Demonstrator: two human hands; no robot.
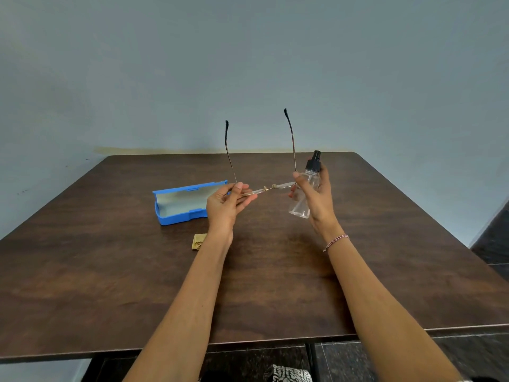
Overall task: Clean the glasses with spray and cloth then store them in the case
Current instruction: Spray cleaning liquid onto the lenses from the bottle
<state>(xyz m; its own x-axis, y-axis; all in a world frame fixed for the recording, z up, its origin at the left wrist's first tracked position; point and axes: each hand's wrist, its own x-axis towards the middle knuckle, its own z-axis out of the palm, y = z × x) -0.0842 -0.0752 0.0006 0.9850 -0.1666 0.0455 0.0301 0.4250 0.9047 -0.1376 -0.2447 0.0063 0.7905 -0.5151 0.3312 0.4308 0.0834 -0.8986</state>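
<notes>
Thin metal-framed glasses [268, 188] hang in the air above the table, lenses flat and both temples pointing up. My left hand [226, 203] pinches the left end of the frame between thumb and fingers. My right hand [314, 194] grips a clear spray bottle [302, 201] with a black nozzle, upright, while its thumb touches the right end of the frame. A blue glasses case [176, 204] lies open on the table to the left of my left hand. A small folded tan cloth [199, 241] lies on the table in front of the case.
The dark wooden table [275, 271] reaches to a plain blue-grey wall. Its right edge drops to a dark floor. A thread bracelet sits on my right wrist [336, 242].
</notes>
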